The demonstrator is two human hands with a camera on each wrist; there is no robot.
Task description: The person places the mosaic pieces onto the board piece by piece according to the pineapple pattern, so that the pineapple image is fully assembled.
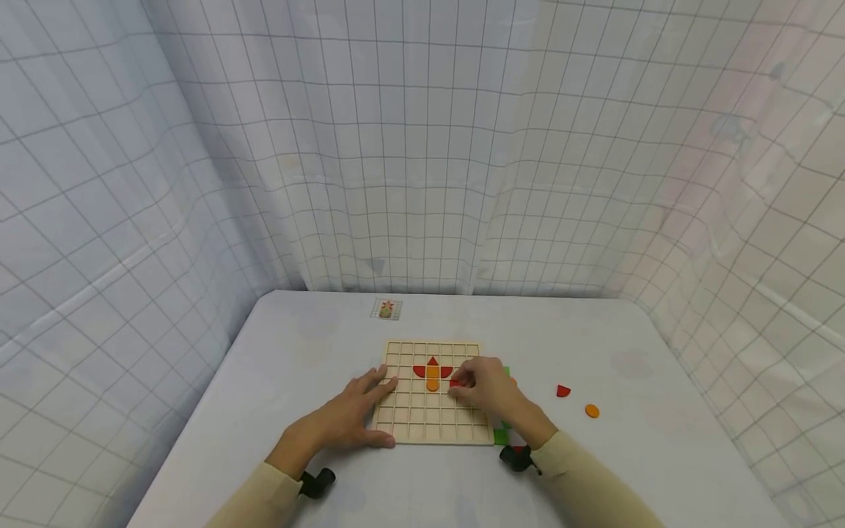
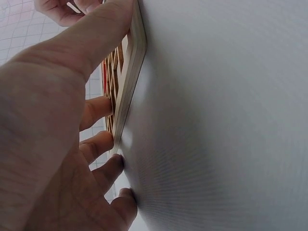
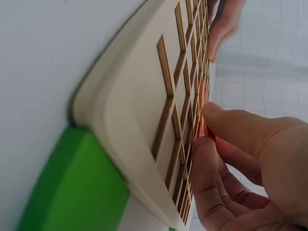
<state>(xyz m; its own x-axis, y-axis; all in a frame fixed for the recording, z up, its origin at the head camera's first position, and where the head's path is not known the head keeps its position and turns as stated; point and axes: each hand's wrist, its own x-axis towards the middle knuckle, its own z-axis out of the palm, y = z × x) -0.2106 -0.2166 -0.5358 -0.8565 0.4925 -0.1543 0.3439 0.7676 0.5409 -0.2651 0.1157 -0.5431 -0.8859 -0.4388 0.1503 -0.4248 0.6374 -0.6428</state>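
A pale wooden grid board [image 1: 419, 433] lies on the white table. My left hand [image 1: 353, 411] rests along its left edge with fingers spread, the thumb at the near left corner. Over the right half of the board, my right hand [image 1: 490, 387] pinches a small red piece [image 1: 455, 383] between thumb and index finger; the fingers hide much of its outline. Within the grid are a red triangle [image 1: 432, 361], an orange square [image 1: 432, 372], an orange round piece [image 1: 432, 385] and two red curved pieces, one on the left [image 1: 419, 371] and one on the right [image 1: 447, 371].
Green pieces [image 1: 501, 437] sit against the board's right side, partly under my right forearm. Further right lie a red quarter-round piece [image 1: 563, 391] and an orange disc [image 1: 592, 411]. A small picture card [image 1: 386, 309] lies behind the board. White gridded curtains [image 1: 422, 147] enclose the table.
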